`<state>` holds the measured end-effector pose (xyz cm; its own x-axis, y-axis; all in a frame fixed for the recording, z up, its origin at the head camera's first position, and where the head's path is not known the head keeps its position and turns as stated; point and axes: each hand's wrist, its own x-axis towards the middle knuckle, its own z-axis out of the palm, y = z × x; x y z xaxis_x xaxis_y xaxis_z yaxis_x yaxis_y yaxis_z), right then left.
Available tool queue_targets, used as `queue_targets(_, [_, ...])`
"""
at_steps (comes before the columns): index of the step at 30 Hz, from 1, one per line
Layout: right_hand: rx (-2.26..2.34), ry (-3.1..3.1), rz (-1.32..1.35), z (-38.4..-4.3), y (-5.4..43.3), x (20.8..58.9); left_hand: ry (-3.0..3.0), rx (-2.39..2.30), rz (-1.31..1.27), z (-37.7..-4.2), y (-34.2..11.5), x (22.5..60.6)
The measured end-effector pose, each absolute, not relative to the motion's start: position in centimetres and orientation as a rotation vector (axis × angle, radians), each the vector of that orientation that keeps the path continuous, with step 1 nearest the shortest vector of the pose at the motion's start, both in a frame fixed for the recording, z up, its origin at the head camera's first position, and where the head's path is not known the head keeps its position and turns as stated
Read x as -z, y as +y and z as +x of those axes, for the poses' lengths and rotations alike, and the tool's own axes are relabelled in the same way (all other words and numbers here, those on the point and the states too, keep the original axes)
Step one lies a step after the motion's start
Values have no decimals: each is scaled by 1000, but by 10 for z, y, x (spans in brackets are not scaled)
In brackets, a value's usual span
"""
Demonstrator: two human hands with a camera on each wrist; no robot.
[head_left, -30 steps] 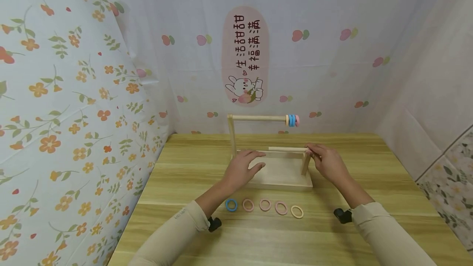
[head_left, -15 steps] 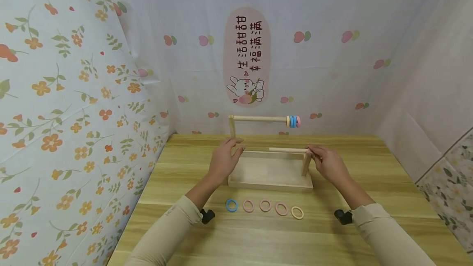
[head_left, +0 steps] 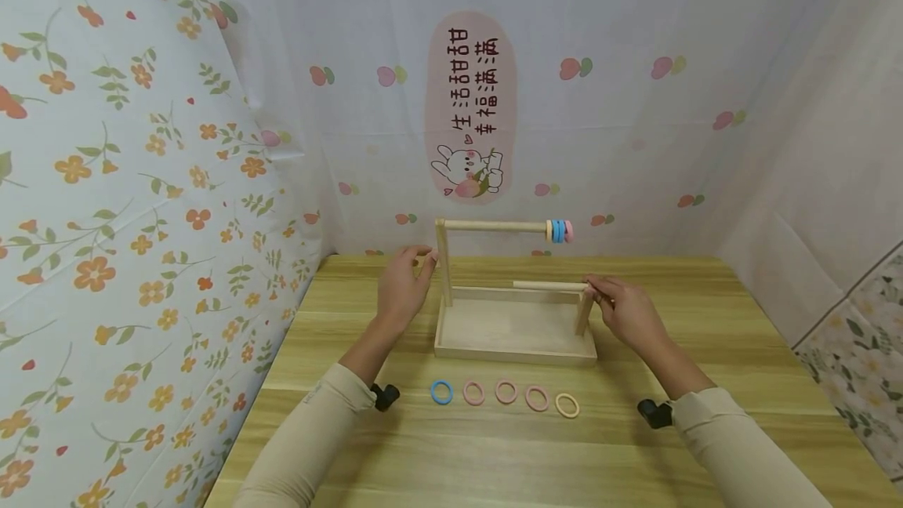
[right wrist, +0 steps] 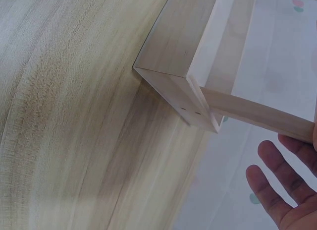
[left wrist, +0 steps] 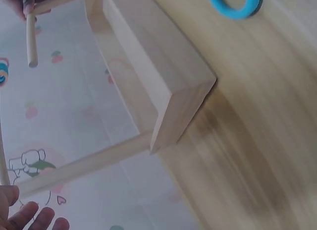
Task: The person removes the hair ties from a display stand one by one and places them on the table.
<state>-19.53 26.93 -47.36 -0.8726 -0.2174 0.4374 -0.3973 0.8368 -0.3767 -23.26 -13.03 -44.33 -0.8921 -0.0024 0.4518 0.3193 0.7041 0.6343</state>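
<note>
A pale wooden stand has a shallow tray base (head_left: 515, 354), a tall post (head_left: 444, 273) on the left and a short post (head_left: 583, 316) on the right. The tall post bears an upper rod (head_left: 494, 226), with yellow, blue and pink rings (head_left: 558, 231) bunched at its free end. From the short post a bare lower rod (head_left: 546, 285) points left. My right hand (head_left: 629, 314) pinches the top of the short post, its other fingers (right wrist: 277, 190) spread loosely. Beside the tall post's upper part is my left hand (head_left: 404, 288), thumb tip right at the wood, fingers (left wrist: 42, 220) relaxed.
Along the front of the tray lie a blue ring (head_left: 433, 394), pink rings (head_left: 474, 404) and a yellow ring (head_left: 567, 417) in a row. The wood-grain table (head_left: 494, 461) meets a patterned cloth (head_left: 621, 139) behind and at the left.
My left hand has moved left from over the tray, past the tall post to its outer side. My right hand stays at the short post, and the rings have not moved.
</note>
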Motion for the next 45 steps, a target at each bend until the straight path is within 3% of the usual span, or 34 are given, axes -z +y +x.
queue_targets(45, [-664, -2641, 470, -194, 268, 469, -2329, 1173, -499, -276, -109, 409])
